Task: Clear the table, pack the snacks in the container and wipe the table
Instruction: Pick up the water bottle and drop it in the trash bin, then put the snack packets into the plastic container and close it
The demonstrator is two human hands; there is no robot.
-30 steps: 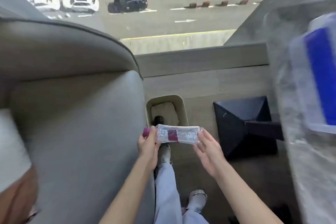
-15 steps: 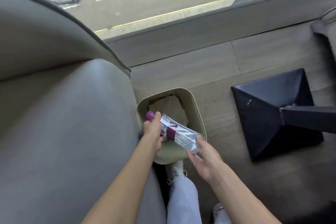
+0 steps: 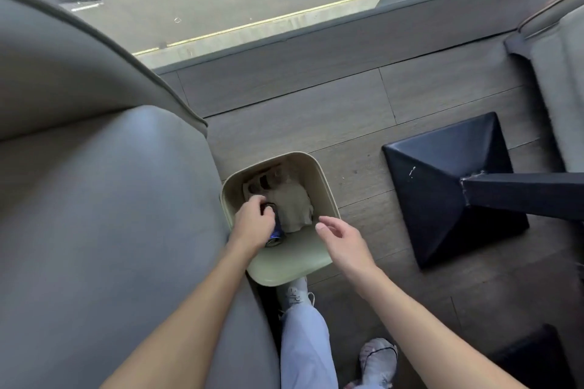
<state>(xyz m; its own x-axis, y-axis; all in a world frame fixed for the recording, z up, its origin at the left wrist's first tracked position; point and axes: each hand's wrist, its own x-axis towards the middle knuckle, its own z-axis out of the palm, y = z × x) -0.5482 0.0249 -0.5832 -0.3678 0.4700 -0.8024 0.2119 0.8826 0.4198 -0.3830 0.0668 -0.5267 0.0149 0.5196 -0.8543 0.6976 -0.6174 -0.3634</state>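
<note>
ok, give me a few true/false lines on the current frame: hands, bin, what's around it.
1. The left hand is over the beige plastic bin, by a dark blue can. True.
2. The right hand grips a clear bottle. False: it is open and holds nothing.
3. Crumpled pale paper lies inside the bin. True.
4. The bin sits on the grey cushioned seat. False: it stands on the wooden floor beside the seat.
5. The black pyramid-shaped table base touches the bin. False: bare floor separates them.
</note>
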